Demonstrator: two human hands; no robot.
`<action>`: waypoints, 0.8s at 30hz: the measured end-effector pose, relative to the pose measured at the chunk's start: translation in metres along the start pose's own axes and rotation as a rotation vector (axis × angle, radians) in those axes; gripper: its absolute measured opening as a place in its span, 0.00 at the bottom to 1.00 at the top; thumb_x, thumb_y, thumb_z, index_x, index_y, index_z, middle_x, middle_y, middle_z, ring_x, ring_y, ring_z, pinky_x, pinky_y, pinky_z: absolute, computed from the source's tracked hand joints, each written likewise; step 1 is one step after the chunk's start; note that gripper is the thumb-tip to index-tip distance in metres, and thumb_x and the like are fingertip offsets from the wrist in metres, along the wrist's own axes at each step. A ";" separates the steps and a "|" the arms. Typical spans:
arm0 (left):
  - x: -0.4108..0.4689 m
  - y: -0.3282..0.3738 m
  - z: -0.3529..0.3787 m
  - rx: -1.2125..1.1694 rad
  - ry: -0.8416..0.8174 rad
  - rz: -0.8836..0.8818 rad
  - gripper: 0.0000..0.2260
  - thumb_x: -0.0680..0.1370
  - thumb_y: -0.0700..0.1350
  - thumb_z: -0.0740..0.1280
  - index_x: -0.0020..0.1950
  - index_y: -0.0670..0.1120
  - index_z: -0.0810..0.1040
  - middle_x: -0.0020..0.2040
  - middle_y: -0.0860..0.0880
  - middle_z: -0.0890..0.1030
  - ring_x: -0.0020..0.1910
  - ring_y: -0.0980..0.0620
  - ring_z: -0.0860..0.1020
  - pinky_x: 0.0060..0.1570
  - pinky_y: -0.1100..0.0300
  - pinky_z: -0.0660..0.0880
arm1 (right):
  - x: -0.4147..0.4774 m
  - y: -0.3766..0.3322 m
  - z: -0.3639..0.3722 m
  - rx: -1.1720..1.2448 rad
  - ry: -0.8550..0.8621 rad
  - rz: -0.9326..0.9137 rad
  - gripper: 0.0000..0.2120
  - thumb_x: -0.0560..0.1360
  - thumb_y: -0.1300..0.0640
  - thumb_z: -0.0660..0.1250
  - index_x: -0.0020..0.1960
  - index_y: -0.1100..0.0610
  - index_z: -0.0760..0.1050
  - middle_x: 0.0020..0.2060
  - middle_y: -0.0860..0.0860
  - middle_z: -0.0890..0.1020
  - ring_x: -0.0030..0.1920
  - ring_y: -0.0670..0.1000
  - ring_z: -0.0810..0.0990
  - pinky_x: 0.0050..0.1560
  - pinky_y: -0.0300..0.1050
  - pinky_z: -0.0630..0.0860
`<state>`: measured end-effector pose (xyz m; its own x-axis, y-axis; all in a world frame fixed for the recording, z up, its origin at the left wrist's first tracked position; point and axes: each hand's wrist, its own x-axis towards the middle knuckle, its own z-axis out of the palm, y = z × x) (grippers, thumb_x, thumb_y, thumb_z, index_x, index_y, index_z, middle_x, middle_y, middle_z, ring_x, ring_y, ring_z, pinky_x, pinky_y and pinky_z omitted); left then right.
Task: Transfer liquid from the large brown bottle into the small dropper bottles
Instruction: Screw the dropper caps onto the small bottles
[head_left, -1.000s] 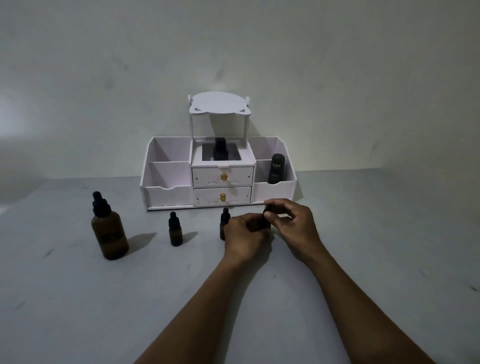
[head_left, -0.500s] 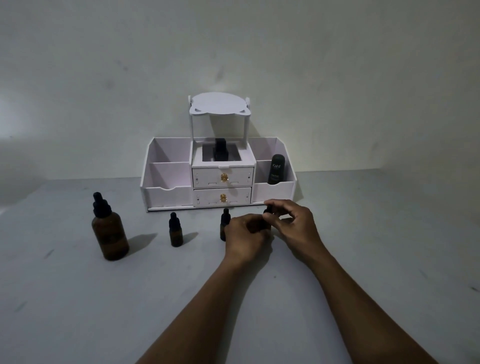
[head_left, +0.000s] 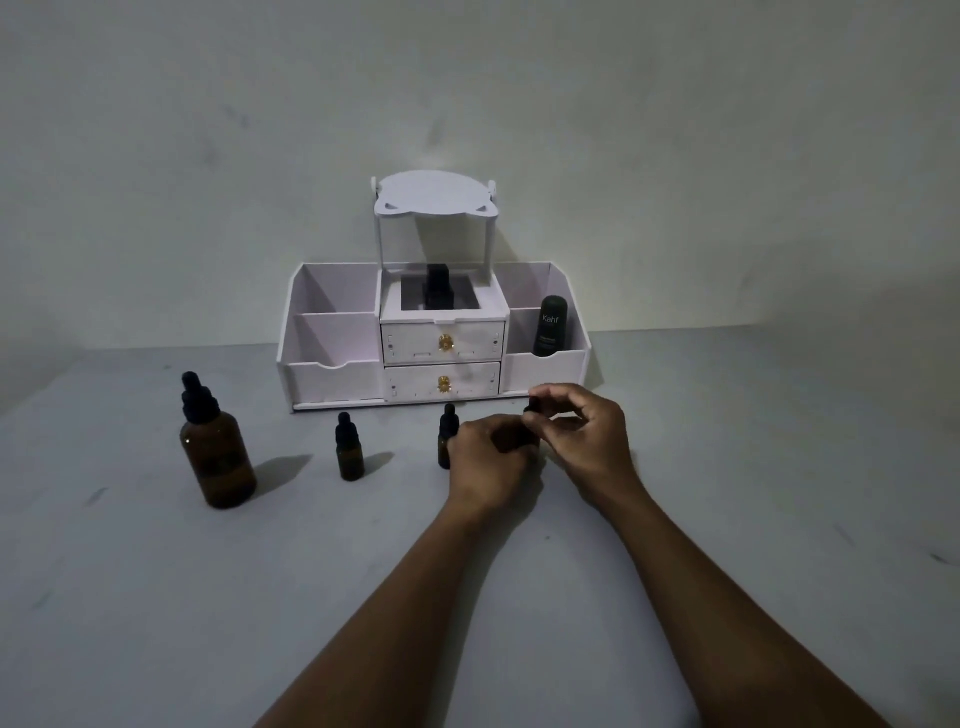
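Brown bottle (head_left: 218, 457) capped, Kahf bottle (head_left: 549, 327) in organiser (head_left: 332, 371)

your left hand (head_left: 491, 457) curls round a small bottle (head_left: 527, 432) that is mostly hidden, and your right hand (head_left: 592, 441) pinches its black cap (head_left: 534, 406) between thumb and fingertips, just in front of the white organizer (head_left: 332, 374). on the table (head_left: 156, 597) the middle dropper (head_left: 445, 435) stands upright just beside your left knuckles, the left dropper (head_left: 349, 454) apart from it, and the big bottle (head_left: 218, 457), capped, well to the left. in the organizer a kahf tube (head_left: 550, 332) stands in the front right compartment and a black bottle (head_left: 439, 293) in the middle one.
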<state>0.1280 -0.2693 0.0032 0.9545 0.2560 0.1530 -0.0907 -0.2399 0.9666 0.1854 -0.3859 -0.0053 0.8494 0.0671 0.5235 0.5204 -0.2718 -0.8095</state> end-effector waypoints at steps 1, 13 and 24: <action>0.000 0.000 0.000 0.015 0.006 0.009 0.13 0.76 0.33 0.71 0.58 0.44 0.84 0.47 0.54 0.84 0.41 0.64 0.80 0.37 0.80 0.73 | 0.000 0.001 0.000 0.009 0.005 -0.001 0.13 0.69 0.62 0.78 0.52 0.55 0.82 0.45 0.49 0.85 0.46 0.48 0.84 0.49 0.48 0.84; 0.001 -0.005 0.001 0.019 0.018 -0.001 0.13 0.75 0.35 0.73 0.57 0.46 0.85 0.50 0.52 0.86 0.45 0.58 0.84 0.43 0.71 0.80 | -0.001 -0.002 0.002 -0.019 0.011 -0.020 0.15 0.71 0.58 0.77 0.57 0.55 0.82 0.49 0.49 0.84 0.48 0.46 0.82 0.48 0.39 0.81; 0.000 -0.005 0.001 0.005 0.018 -0.013 0.12 0.76 0.35 0.72 0.57 0.46 0.85 0.51 0.52 0.86 0.44 0.57 0.84 0.36 0.75 0.76 | -0.001 -0.002 0.002 -0.017 0.008 -0.016 0.16 0.73 0.60 0.75 0.59 0.53 0.81 0.51 0.49 0.83 0.51 0.47 0.81 0.51 0.35 0.80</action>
<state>0.1292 -0.2693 -0.0018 0.9503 0.2760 0.1442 -0.0770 -0.2407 0.9676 0.1842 -0.3839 -0.0046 0.8404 0.0636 0.5382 0.5319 -0.2870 -0.7967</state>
